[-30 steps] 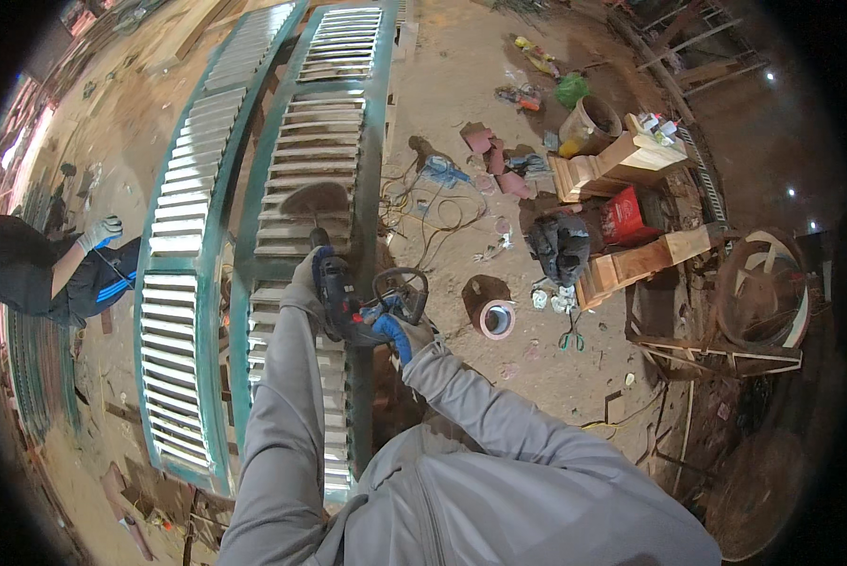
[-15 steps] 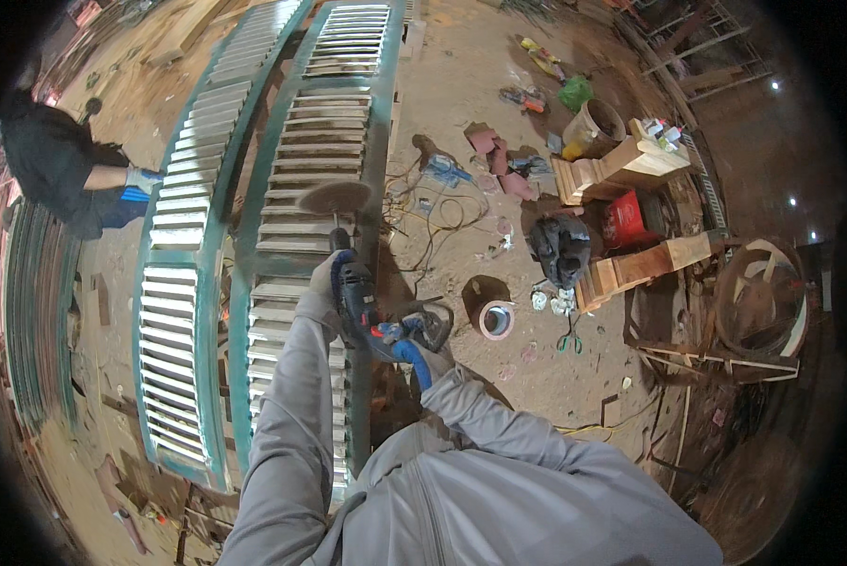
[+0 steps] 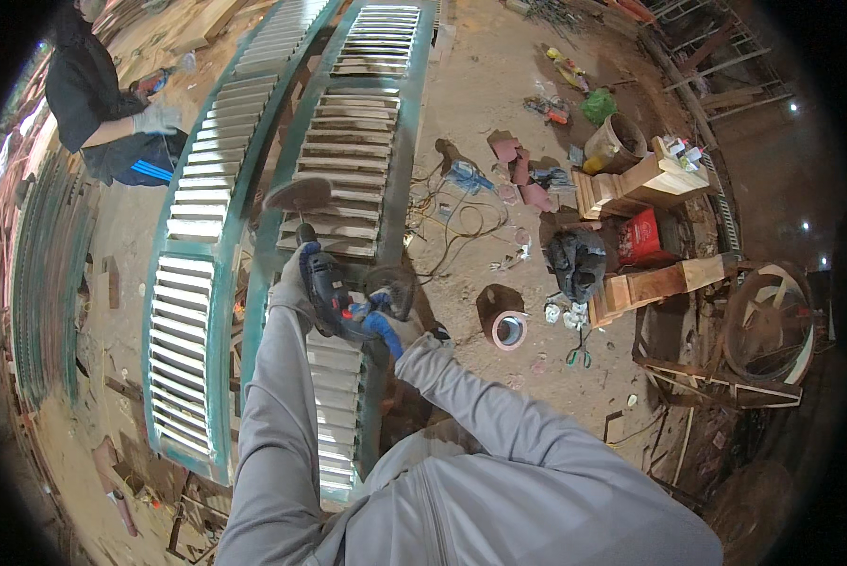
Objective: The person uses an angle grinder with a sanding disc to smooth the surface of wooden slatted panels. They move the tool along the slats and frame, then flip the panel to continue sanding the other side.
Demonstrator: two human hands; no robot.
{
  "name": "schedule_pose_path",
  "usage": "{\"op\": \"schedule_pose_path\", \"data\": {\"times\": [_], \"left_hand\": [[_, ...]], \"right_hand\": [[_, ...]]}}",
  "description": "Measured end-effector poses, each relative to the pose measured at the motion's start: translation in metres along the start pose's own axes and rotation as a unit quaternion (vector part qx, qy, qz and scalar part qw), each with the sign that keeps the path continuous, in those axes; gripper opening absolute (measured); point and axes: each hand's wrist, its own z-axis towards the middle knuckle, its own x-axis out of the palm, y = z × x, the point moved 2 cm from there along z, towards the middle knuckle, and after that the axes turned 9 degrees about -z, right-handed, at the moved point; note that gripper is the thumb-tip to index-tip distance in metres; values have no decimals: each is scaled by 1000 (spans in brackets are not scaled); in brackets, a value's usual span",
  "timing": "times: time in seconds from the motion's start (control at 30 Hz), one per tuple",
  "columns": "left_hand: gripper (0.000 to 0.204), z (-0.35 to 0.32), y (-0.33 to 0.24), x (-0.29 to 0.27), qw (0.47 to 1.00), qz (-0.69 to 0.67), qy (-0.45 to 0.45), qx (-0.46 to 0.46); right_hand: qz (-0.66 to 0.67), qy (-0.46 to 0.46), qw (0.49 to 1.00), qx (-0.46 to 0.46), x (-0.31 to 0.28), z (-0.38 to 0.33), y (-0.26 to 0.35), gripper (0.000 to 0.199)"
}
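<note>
A dark blue power drill (image 3: 325, 288) carries a round brown sanding disc (image 3: 298, 194) on its front shaft. My left hand (image 3: 292, 285), in a grey and blue glove, is wrapped round the front of its body. At the rear, my gloved right hand (image 3: 385, 330) closes on the handle. The disc lies over the left stile and slats of the nearer green louvred shutter (image 3: 352, 132), though whether it touches them cannot be seen. A blurred dark loop (image 3: 391, 289) shows beside my right hand. To the left runs a second green louvred shutter (image 3: 185, 321).
Another person (image 3: 88, 90) with a gloved hand is beyond the left shutter, near a stack of shutters (image 3: 50, 283). On the right floor lie yellowish cords (image 3: 466, 222), a tape roll (image 3: 509, 330), scissors (image 3: 579, 355), a black bag (image 3: 576, 264), a bucket (image 3: 616, 141) and wooden pieces (image 3: 664, 286).
Both my hands and the drill have shifted left, taking the disc from the slats' middle toward the left stile. The other person's gloved hand has lifted off the left shutter.
</note>
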Motion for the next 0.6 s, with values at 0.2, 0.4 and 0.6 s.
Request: {"op": "schedule_pose_path", "data": {"times": [0.2, 0.4, 0.6], "left_hand": [[27, 18, -34, -38, 995, -41, 31, 90], [25, -22, -35, 8, 996, -55, 46, 57], [19, 7, -35, 13, 1000, 1, -17, 21]], "right_hand": [[33, 28, 998, -38, 27, 23, 26, 20], [-67, -19, 997, 21, 29, 33, 16, 24], [-7, -18, 997, -69, 23, 27, 33, 15]]}}
